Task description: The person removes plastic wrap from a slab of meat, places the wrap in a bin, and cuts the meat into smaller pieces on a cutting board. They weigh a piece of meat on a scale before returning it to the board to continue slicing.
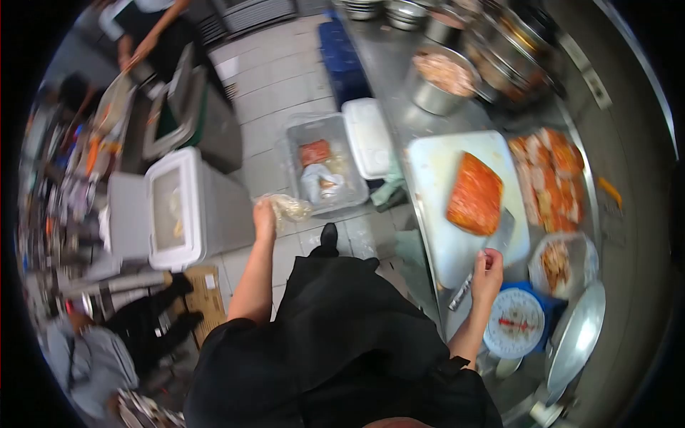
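"While gripping the plastic bag [287,207] at eleven with closed left hand [265,220], see floor room?"
"At twelve, past the tub [327,160]. Can't tell whether holding the knife [462,292] under half-curled right hand [487,272] at two, near the board's [433,207] edge."

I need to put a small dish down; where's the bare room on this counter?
The cutting board is bare between the orange meat and the aisle edge; some steel shows between board and filled pot. It's crowded around the scale and plastic bag.
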